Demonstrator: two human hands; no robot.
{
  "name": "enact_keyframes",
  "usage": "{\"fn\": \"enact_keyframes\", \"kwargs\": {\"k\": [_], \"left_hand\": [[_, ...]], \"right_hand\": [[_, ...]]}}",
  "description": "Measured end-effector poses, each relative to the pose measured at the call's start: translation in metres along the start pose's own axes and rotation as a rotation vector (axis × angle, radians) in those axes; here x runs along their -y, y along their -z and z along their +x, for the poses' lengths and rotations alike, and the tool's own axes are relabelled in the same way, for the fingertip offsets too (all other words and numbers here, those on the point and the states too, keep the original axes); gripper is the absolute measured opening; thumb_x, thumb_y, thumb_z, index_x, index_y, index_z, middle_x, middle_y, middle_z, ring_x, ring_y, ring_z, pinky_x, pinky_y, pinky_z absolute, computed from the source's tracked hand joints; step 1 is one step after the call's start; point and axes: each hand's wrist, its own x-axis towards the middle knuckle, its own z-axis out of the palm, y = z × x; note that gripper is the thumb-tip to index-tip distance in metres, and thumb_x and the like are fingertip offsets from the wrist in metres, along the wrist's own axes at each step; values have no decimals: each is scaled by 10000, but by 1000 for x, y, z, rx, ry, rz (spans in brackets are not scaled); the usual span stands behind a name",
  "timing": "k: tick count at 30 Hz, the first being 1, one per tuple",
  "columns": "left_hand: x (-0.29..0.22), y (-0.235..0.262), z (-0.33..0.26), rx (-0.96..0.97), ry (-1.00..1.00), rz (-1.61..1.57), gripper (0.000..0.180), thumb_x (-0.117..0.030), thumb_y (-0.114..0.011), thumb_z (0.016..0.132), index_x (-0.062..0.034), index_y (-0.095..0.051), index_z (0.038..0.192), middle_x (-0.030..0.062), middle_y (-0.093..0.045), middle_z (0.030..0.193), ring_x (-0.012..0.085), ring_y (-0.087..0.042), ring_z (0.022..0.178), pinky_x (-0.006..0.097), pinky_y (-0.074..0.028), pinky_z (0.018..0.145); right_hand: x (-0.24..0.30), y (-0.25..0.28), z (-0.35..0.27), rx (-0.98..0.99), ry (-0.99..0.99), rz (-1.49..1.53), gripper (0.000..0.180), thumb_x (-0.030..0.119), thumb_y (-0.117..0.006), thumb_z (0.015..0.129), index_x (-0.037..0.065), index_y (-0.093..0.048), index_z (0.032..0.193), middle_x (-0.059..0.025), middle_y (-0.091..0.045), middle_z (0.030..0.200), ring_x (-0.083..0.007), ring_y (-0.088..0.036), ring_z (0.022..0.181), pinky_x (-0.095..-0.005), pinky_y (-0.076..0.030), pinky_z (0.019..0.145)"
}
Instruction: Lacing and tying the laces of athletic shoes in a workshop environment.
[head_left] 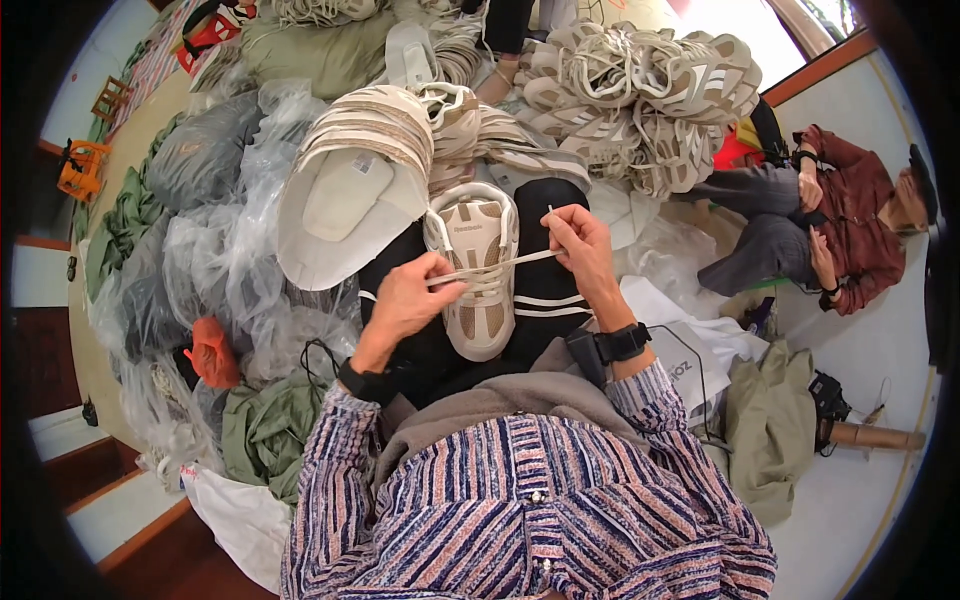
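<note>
A beige and white shoe upper (476,232) lies between my knees, its rounded toe toward me and its collar opening away. Across it runs a pale shoelace (515,262), stretched between my two hands. My left hand (408,300) pinches the lace at the left side of the upper. On the right, a little higher, my right hand (580,250) is closed with the lace between its fingers; one lace end sticks up above them. Beyond my left hand rests a stack of flat beige shoe uppers (350,190).
Tied bundles of shoe uppers (650,100) are heaped at the back right. Clear plastic bags (240,230) fill the left side. Another person (850,215) sits at the far right. A green cloth (265,430) lies at the lower left, a white bag (680,355) beside my right arm.
</note>
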Motion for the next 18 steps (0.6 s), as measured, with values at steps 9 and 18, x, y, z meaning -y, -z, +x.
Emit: {"fn": "enact_keyframes", "kwargs": {"k": [9, 18], "left_hand": [[-3, 21, 5, -711, -475, 564, 87, -92, -630, 810, -47, -646, 883, 87, -623, 786, 277, -575, 718, 361, -431, 669], [-23, -47, 21, -291, -411, 118, 69, -105, -614, 809, -48, -640, 837, 88, -579, 769, 283, -565, 755, 392, -408, 678]], "right_hand": [[12, 0, -20, 58, 215, -802, 118, 122, -580, 848, 9, -608, 866, -169, -623, 747, -335, -591, 668, -385, -467, 633], [-9, -24, -20, 218, 380, -1066, 150, 150, -542, 842, 16, -599, 804, -158, -620, 753, -341, -595, 765, -438, -466, 694]]}}
